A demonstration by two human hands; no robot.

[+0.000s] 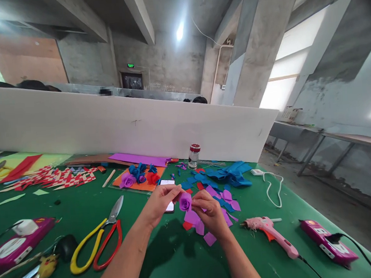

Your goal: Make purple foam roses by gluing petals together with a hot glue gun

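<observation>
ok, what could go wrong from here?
1. The purple paper rose is pinched between the left hand and right hand; squeezing too hard could crush it.
2. The pink glue gun lies pointing towards loose purple paper pieces; if it's hot, which I can't tell, a drip might stick to them.

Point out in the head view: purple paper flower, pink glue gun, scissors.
Purple paper flower (pixel 185 201): head view, on its rolled centre.
Pink glue gun (pixel 275 231): head view, on its body near the handle.
Scissors (pixel 110 221): head view, around the pivot.
</observation>
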